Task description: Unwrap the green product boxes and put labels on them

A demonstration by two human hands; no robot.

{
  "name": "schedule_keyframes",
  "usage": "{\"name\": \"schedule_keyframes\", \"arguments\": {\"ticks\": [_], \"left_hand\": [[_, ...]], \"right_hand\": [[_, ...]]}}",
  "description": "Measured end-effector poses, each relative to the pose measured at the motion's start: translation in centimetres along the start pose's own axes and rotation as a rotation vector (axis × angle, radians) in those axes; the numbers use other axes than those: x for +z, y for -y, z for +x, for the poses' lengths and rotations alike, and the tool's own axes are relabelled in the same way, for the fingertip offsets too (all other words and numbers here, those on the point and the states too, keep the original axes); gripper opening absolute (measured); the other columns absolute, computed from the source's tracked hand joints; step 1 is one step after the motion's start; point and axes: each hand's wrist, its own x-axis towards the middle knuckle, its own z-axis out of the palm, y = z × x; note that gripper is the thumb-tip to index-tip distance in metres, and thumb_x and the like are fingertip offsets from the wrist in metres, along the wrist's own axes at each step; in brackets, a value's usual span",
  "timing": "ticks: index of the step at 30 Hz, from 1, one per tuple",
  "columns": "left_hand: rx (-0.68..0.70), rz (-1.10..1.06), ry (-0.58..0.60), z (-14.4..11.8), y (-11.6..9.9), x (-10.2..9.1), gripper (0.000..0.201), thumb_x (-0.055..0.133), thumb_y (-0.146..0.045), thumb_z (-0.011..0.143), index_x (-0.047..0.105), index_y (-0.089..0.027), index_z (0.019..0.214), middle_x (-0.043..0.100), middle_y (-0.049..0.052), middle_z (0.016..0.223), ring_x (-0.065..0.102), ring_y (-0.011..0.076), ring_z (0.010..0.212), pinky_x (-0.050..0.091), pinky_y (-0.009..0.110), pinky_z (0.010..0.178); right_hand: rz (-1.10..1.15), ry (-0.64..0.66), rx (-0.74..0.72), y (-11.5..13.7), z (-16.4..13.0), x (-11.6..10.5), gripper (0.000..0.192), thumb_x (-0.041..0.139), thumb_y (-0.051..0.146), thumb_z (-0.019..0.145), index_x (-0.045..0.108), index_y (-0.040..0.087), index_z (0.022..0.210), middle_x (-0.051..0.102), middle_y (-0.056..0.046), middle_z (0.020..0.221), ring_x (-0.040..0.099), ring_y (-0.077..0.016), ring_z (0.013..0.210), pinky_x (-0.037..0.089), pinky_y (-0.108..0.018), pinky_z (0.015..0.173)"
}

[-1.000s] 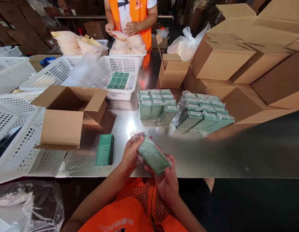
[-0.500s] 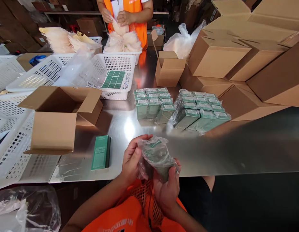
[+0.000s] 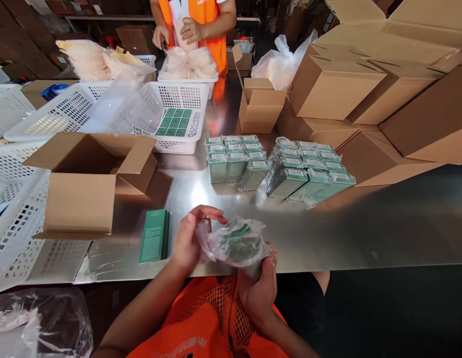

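Note:
Just above the table's near edge, my right hand (image 3: 258, 286) grips a green box inside a crinkled clear plastic bag (image 3: 238, 243). My left hand (image 3: 188, 238) has its fingers bent over the bag's left side and pinches the loose plastic there. Most of the wrapped box is hidden by the film and my fingers. To the left of my hands, a single unwrapped green box (image 3: 154, 235) lies on the metal table. Beyond them stand two groups of plastic-wrapped green boxes, a left group (image 3: 236, 161) and a right group (image 3: 311, 171).
An open carton (image 3: 79, 206) stands at left, near white baskets (image 3: 182, 144). One basket holds a sheet of green labels (image 3: 174, 122). A small carton (image 3: 262, 112) and stacked cartons (image 3: 338, 89) are at right. Across the table (image 3: 365, 233), a co-worker (image 3: 208, 35) handles pinkish packets.
My left hand has moved left, pulling the plastic out sideways from the box. My right hand keeps its hold. The co-worker's hands have shifted apart.

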Motion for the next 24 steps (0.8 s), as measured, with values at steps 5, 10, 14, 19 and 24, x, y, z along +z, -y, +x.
{"name": "schedule_keyframes", "arguments": {"ticks": [5, 10, 14, 19, 24], "left_hand": [[-0.08, 0.588, 0.377, 1.6, -4.5, -3.0, 0.035, 0.07, -0.054, 0.086, 0.069, -0.02, 0.076, 0.059, 0.001, 0.064, 0.052, 0.0135, 0.056, 0.036, 0.023, 0.053], [-0.053, 0.717, 0.418, 0.7, -4.6, -3.1, 0.037, 0.058, -0.044, 0.095, 0.057, -0.02, 0.067, 0.049, -0.002, 0.055, 0.045, 0.0104, 0.046, 0.028, 0.02, 0.045], [0.006, 0.713, 0.347, 0.5, -4.6, -2.8, 0.042, 0.055, -0.047, 0.096, 0.057, -0.019, 0.065, 0.051, -0.002, 0.053, 0.044, 0.0097, 0.047, 0.029, 0.02, 0.047], [-0.136, 0.613, 0.453, 0.0, -3.9, -1.6, 0.04, 0.056, -0.043, 0.092, 0.057, -0.019, 0.06, 0.056, 0.0, 0.052, 0.048, 0.0104, 0.046, 0.03, 0.021, 0.046], [-0.204, 0.367, 0.278, -1.7, -0.1, 0.6, 0.023, 0.065, -0.025, 0.074, 0.052, -0.019, 0.057, 0.051, -0.004, 0.054, 0.045, 0.0093, 0.049, 0.032, 0.02, 0.048]], "right_hand": [[0.118, -0.012, 0.049, 1.0, 0.9, -0.4, 0.037, 0.07, 0.057, 0.087, 0.054, 0.024, 0.094, 0.058, 0.002, 0.085, 0.058, -0.0141, 0.068, 0.05, -0.024, 0.056], [0.247, 0.05, 0.163, 1.3, 1.5, -0.3, 0.04, 0.07, 0.06, 0.084, 0.053, 0.024, 0.09, 0.056, 0.004, 0.076, 0.054, -0.0146, 0.063, 0.05, -0.028, 0.062], [0.254, 0.033, 0.141, 1.5, 1.6, -0.3, 0.04, 0.07, 0.061, 0.084, 0.054, 0.024, 0.09, 0.056, 0.005, 0.075, 0.054, -0.0149, 0.065, 0.052, -0.03, 0.068], [0.253, 0.009, 0.081, 2.2, 1.6, 0.0, 0.038, 0.069, 0.058, 0.085, 0.053, 0.024, 0.088, 0.057, 0.004, 0.077, 0.055, -0.0139, 0.065, 0.052, -0.026, 0.063], [0.241, -0.093, 0.009, 1.6, 1.0, 0.1, 0.034, 0.067, 0.056, 0.088, 0.053, 0.025, 0.092, 0.056, 0.002, 0.083, 0.056, -0.0144, 0.068, 0.053, -0.025, 0.06]]}}
